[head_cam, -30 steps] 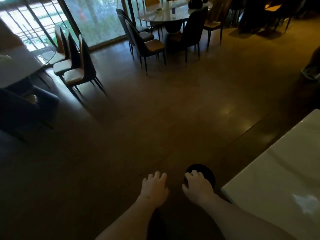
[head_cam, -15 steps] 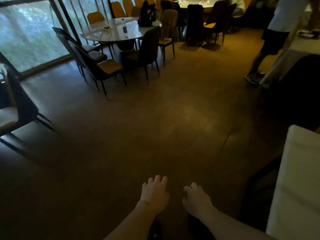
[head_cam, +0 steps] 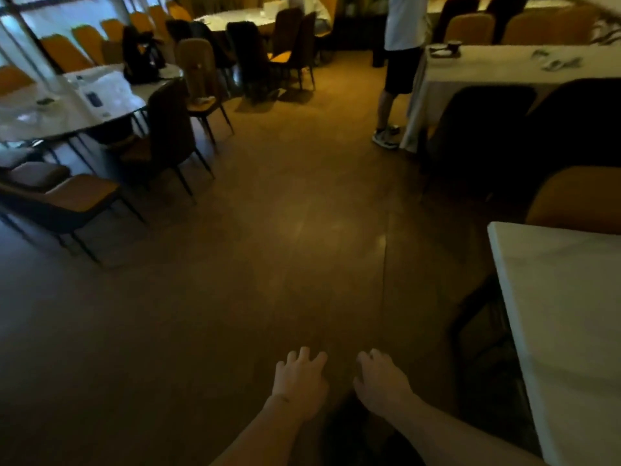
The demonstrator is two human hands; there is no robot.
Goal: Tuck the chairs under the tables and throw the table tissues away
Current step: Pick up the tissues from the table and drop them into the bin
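Note:
My left hand (head_cam: pixel 300 381) and my right hand (head_cam: pixel 379 381) hang side by side low in the view over bare brown floor, fingers spread, nothing in either. A white table (head_cam: pixel 564 317) stands just right of my right hand. A dark chair with a tan seat (head_cam: pixel 571 196) sits behind it. At the left a round pale table (head_cam: pixel 43 116) carries a plastic bag (head_cam: pixel 104 90) and small items, with dark chairs (head_cam: pixel 161 129) pulled out around it. A far white-clothed table (head_cam: pixel 497 68) at the right bears scattered tissues (head_cam: pixel 557 63) and small cups.
A person in a white shirt and dark shorts (head_cam: pixel 400 62) stands by the far right table. A chair with an orange seat (head_cam: pixel 70 200) juts out at the left. Another round table with chairs (head_cam: pixel 255 21) stands at the back. Open floor runs through the middle.
The view has swung to the right: the round table slid to the far left, the standing person and the clothed table came into fuller view. My hands stay low and empty.

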